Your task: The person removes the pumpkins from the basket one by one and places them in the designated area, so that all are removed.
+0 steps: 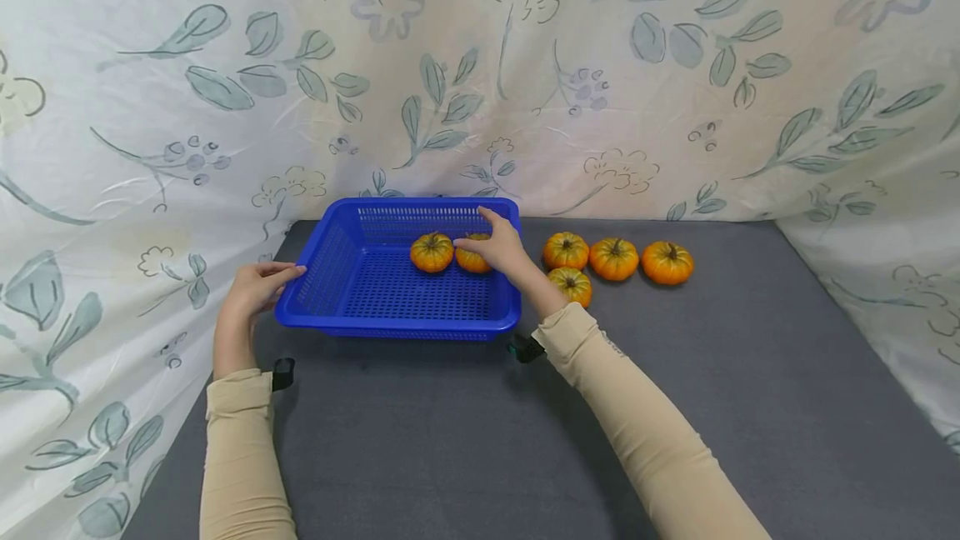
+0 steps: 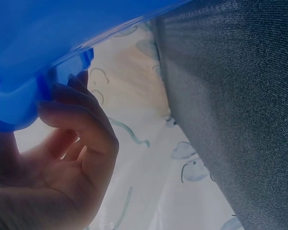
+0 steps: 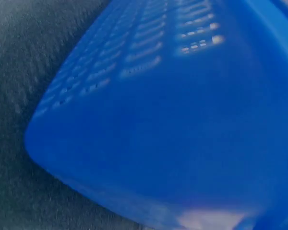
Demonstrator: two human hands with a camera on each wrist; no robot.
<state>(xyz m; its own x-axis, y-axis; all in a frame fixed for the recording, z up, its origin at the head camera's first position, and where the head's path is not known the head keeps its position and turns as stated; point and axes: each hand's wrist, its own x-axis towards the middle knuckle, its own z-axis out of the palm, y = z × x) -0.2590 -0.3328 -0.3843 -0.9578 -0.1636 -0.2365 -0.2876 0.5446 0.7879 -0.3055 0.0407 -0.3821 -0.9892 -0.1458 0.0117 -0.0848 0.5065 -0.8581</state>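
Observation:
A blue plastic basket with slotted walls stands on the table. My left hand holds its left rim; in the left wrist view the fingers curl up under that rim. Inside the basket, toward the right, lie two small orange pumpkins: one pumpkin in full view, another pumpkin partly covered by my right hand. That hand reaches over the basket's right side, thumb and index finger spread apart above the second pumpkin. The right wrist view shows only the basket's outer wall, not the fingers.
Right of the basket lie several more pumpkins: one pumpkin close beside my right wrist, others behind it, with the farthest pumpkin to the right. A floral curtain hangs along the back edge of the dark grey table.

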